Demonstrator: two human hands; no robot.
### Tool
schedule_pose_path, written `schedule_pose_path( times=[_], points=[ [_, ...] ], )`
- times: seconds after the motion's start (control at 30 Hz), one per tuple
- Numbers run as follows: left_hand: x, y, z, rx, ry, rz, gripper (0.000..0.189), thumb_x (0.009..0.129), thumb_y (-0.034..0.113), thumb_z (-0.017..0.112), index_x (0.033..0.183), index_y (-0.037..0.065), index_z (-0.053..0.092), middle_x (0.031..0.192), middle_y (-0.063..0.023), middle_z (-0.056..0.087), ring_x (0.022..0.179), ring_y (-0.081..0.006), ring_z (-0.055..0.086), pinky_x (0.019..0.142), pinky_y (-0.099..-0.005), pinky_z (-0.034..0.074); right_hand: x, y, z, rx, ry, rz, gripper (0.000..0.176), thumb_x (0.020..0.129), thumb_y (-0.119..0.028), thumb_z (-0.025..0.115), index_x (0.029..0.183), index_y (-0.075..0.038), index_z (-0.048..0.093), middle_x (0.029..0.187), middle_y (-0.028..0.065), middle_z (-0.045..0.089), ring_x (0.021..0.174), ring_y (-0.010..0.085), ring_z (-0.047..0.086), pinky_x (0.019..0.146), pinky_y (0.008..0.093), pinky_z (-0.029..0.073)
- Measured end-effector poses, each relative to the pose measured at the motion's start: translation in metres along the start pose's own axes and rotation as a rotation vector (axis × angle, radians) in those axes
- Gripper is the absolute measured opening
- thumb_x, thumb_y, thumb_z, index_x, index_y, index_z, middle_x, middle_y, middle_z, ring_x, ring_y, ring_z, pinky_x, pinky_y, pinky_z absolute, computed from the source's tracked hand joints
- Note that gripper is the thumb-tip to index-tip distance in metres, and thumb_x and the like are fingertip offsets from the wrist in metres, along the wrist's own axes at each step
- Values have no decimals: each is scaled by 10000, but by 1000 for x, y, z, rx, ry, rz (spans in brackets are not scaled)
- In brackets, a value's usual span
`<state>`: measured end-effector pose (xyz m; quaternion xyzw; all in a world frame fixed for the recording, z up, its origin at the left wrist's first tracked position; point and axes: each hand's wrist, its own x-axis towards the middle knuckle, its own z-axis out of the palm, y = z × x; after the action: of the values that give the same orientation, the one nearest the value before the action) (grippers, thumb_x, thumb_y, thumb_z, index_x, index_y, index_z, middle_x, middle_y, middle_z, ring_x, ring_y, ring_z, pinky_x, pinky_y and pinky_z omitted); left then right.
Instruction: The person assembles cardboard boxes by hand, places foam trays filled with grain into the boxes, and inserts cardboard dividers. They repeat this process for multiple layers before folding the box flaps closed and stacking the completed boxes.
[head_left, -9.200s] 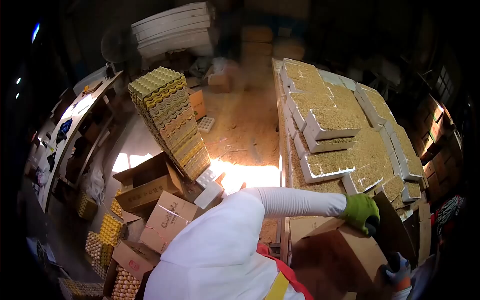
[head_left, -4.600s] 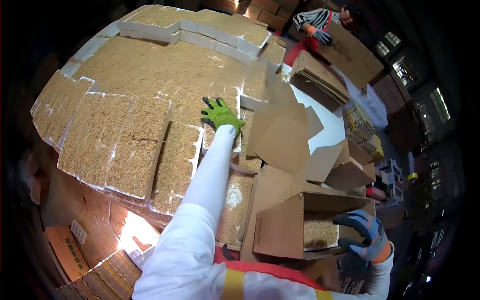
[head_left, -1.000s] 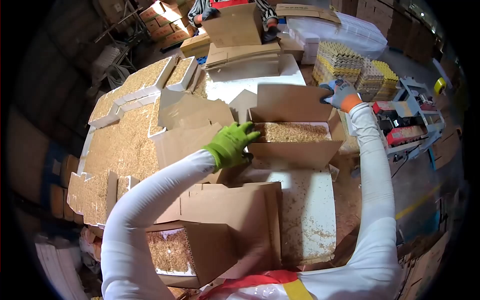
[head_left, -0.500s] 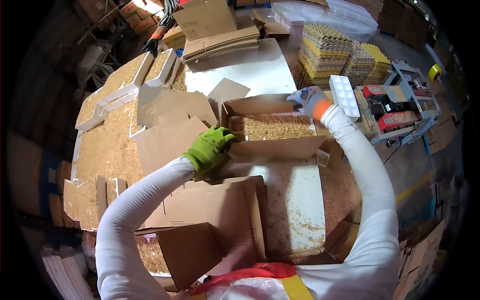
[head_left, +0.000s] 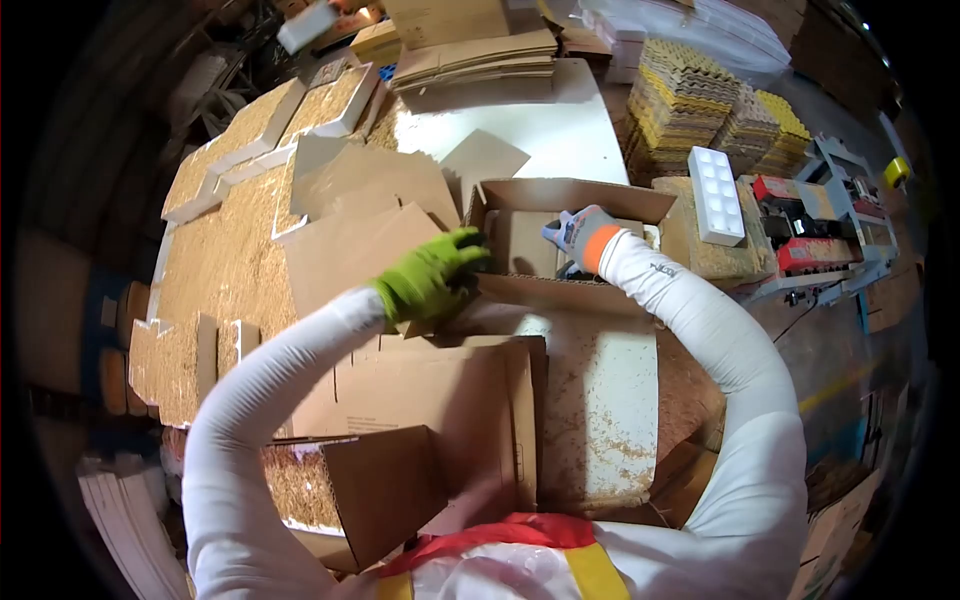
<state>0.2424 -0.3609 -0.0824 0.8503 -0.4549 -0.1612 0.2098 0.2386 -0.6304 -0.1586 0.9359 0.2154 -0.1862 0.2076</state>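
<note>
A long open cardboard box stands on the white table. Inside it lies a flat brown cardboard sheet, with a bit of white showing at the right end. My right hand, in a grey glove with an orange cuff, reaches into the box over the sheet; its thumb and fingers are apart, and the fingertips are partly hidden. At the box's left end is my left hand in a green glove, fingers spread and holding nothing. Loose cardboard sheets lie just left of it.
Trays of wood shavings cover the table's left side. Flattened cartons are stacked at the back. Egg-tray stacks, a white foam tray and a red-and-grey machine stand right. An opened carton with shavings sits close in front.
Brown cardboard now covers the shavings seen in the box. My right hand has moved from the far rim down into the box. Another person's hand at the upper left is no longer visible.
</note>
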Motion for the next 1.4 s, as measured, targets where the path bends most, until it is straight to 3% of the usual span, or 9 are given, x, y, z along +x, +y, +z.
schedule_pose_path(
  times=[0.3,0.47,0.67,0.8,0.9,0.93,1.0,1.23,1.4],
  points=[
    [-98,-45,-84,252,-31,-148,296,909,195,628,1193,110,618,1120,-95,647,990,-234,624,882,-339,500,29,-18,-25,2,57,-103,830,800,-40,610,1508,-304,267,1439,216,393,1117,351,612,916,418,518],
    [-225,-39,-126,-158,150,-622,354,914,229,639,1249,124,601,1080,-72,686,946,-170,646,837,-320,532,60,-7,-47,213,-268,-11,983,689,-51,688,1517,-295,217,1551,228,185,1316,416,418,1037,457,427],
    [-371,-40,-135,-111,322,-701,436,944,350,599,1267,58,592,1214,-109,647,1094,-204,612,965,-333,473,7,-66,-144,76,429,105,415,829,-288,597,1221,-156,561,1200,96,615,1077,271,622,883,409,500],
    [-404,-40,-124,-356,414,-615,691,887,568,589,1307,21,545,1242,-117,626,1155,-209,581,997,-343,457,97,-153,-117,-498,210,-138,381,922,-279,517,1302,-292,530,1348,11,529,1328,224,416,1109,504,263],
    [-425,-25,-120,-341,376,-530,638,898,501,620,1300,11,549,1204,-97,638,1117,-200,591,985,-343,442,140,-140,-114,-225,28,-152,323,882,-186,547,1179,-249,658,1161,110,668,1061,270,651,960,496,459],
    [-434,-22,-115,-431,418,-524,589,908,438,630,1306,14,542,1227,-85,624,1111,-189,584,975,-341,437,71,-163,-188,-246,160,144,215,865,-263,578,1036,-200,691,1023,43,713,987,232,667,965,443,457],
    [-452,-21,-109,-589,441,-467,510,908,315,654,1316,31,542,1268,-80,600,1128,-170,560,967,-336,439,6,-140,-250,245,673,-32,227,819,-327,653,1009,-212,702,985,122,698,922,310,665,816,401,515],
    [-459,-52,-91,328,274,-400,381,807,339,727,1119,132,660,1055,-107,675,953,-277,647,866,-371,511,-164,-234,-412,401,826,-516,355,782,-174,743,1097,-44,642,1008,124,663,893,247,655,747,338,531],
    [-449,-52,-109,-39,219,-586,317,817,363,710,1063,164,705,978,-85,700,951,-248,654,854,-378,517,-185,-286,-412,537,790,-663,300,775,-111,741,1044,-11,653,941,120,670,790,225,671,675,314,548]
  ],
)
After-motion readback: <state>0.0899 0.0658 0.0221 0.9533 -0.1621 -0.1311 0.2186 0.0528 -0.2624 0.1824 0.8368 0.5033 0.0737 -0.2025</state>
